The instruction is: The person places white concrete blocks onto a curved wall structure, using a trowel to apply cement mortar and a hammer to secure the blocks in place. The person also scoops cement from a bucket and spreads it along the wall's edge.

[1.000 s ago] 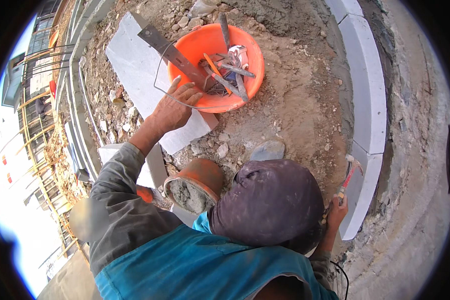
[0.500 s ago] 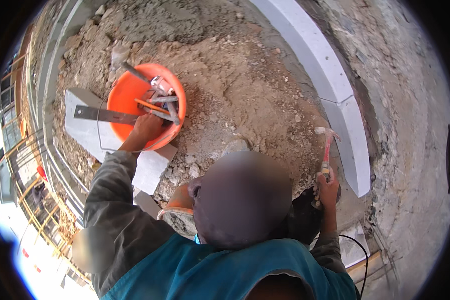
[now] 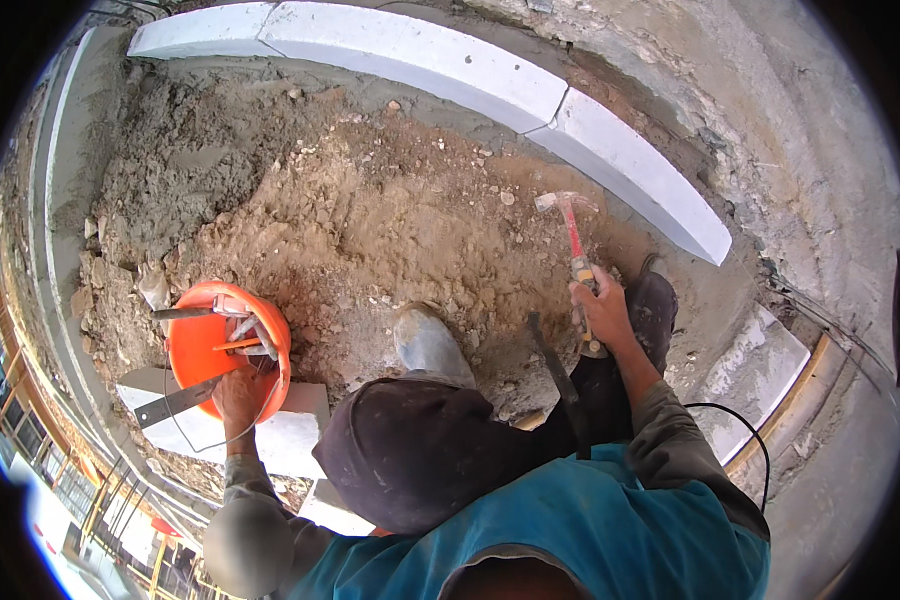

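Note:
My left hand [image 3: 235,393] reaches over the near rim of an orange bucket [image 3: 198,345]. Its fingers go down among the tools inside, so what they touch or hold is hidden. A flat metal straightedge [image 3: 182,400] sticks out past the rim beside that hand, and a grey tool handle [image 3: 182,313] juts out on the far side. An orange stick [image 3: 236,344] and several grey-smeared tools lie inside. On the right, my right hand [image 3: 605,308] is closed round the grip of a hammer [image 3: 573,232], whose red neck and head point away from me above the soil.
Pale curb stones [image 3: 420,52] curve along the far side and right. Loose soil [image 3: 370,220] with stones covers the middle, with wet mortar [image 3: 170,150] at far left. A pale block [image 3: 295,440] lies by the bucket, and a slab [image 3: 755,365] at right. My bent knee [image 3: 420,450] is between my arms.
The view has shifted, showing more far curb and my legs. The bucket now appears lower and farther left. My left hand stays in it, and my right hand keeps hold of the hammer.

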`<control>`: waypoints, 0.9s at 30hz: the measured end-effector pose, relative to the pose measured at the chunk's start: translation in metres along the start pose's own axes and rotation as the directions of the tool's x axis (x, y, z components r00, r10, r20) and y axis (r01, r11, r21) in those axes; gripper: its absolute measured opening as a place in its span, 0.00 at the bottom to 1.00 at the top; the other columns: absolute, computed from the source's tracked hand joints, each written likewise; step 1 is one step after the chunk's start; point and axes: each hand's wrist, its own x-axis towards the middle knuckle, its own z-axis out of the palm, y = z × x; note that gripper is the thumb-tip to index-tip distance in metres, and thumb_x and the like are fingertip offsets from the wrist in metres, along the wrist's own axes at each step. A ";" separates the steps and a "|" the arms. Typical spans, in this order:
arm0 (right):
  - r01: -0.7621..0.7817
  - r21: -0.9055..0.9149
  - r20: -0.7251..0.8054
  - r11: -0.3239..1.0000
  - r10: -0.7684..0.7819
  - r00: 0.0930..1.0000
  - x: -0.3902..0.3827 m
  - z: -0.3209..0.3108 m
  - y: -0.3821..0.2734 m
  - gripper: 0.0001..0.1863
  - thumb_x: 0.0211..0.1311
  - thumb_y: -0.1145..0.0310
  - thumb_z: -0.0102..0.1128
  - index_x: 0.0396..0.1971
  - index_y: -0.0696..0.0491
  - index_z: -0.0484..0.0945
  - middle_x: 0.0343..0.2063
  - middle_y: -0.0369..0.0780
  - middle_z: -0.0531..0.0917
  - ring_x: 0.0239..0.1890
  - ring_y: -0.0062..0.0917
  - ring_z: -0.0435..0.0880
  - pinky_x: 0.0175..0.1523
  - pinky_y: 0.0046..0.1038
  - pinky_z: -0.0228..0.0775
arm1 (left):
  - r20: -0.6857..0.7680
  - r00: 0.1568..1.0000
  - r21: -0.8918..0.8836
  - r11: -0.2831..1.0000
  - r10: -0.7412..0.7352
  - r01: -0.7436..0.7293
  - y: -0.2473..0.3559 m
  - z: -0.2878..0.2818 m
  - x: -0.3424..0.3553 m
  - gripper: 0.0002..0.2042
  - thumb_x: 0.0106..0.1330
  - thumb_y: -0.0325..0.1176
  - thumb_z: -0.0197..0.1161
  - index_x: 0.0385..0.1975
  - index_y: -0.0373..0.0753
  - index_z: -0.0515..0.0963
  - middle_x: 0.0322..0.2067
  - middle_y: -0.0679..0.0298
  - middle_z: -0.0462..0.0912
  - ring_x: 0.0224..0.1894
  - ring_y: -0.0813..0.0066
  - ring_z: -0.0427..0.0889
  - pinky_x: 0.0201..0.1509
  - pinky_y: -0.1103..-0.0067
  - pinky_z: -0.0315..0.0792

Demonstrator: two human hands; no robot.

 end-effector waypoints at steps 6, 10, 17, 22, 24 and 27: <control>0.051 0.030 -0.003 0.998 -0.051 0.999 0.007 0.007 0.002 0.14 0.64 0.67 0.59 0.46 0.57 0.73 0.21 0.34 0.75 0.15 0.16 0.74 0.18 0.21 0.66 | -0.186 0.966 0.039 0.981 -0.177 0.188 0.001 -0.044 -0.071 0.08 0.57 0.37 0.56 0.29 0.45 0.81 0.22 0.52 0.81 0.26 0.49 0.82 0.31 0.59 0.75; 0.068 0.018 0.016 0.998 -0.068 0.998 0.009 0.006 -0.003 0.14 0.64 0.67 0.60 0.46 0.56 0.72 0.21 0.33 0.74 0.15 0.16 0.74 0.18 0.22 0.65 | -0.271 0.906 -0.042 0.944 -0.326 0.327 0.020 -0.053 -0.115 0.11 0.57 0.35 0.54 0.16 0.40 0.73 0.17 0.52 0.77 0.20 0.50 0.77 0.24 0.61 0.68; 0.226 -0.029 0.090 0.974 -0.223 0.971 0.012 0.028 -0.020 0.14 0.60 0.72 0.62 0.44 0.58 0.71 0.23 0.33 0.75 0.17 0.15 0.74 0.21 0.20 0.66 | -0.323 0.759 -0.511 0.780 -0.565 0.362 0.065 -0.066 -0.189 0.11 0.55 0.31 0.52 0.13 0.35 0.69 0.08 0.57 0.65 0.10 0.71 0.62 0.17 0.71 0.59; 0.397 0.194 0.303 0.897 -0.440 0.845 0.006 0.084 -0.080 0.18 0.59 0.75 0.60 0.49 0.60 0.69 0.34 0.38 0.81 0.31 0.17 0.80 0.38 0.21 0.72 | -0.219 0.941 -0.742 0.671 -0.259 0.012 0.148 -0.106 -0.133 0.08 0.52 0.31 0.54 0.15 0.34 0.70 0.13 0.54 0.70 0.15 0.59 0.72 0.22 0.67 0.66; 0.503 0.268 0.375 0.822 -0.570 0.731 -0.001 0.125 -0.112 0.20 0.57 0.76 0.60 0.50 0.61 0.69 0.41 0.41 0.83 0.38 0.20 0.81 0.48 0.23 0.72 | -0.254 0.966 -0.667 0.731 -0.040 -0.145 0.160 -0.112 -0.095 0.08 0.52 0.33 0.56 0.17 0.36 0.71 0.15 0.54 0.73 0.18 0.54 0.75 0.25 0.65 0.68; 0.660 0.202 0.474 0.724 -0.661 0.581 -0.009 0.145 -0.147 0.23 0.56 0.75 0.62 0.51 0.61 0.68 0.43 0.42 0.84 0.40 0.23 0.82 0.50 0.26 0.73 | -0.318 0.914 -0.521 0.759 0.251 -0.390 0.192 -0.128 -0.049 0.08 0.52 0.35 0.57 0.18 0.38 0.73 0.17 0.55 0.75 0.22 0.52 0.78 0.26 0.63 0.71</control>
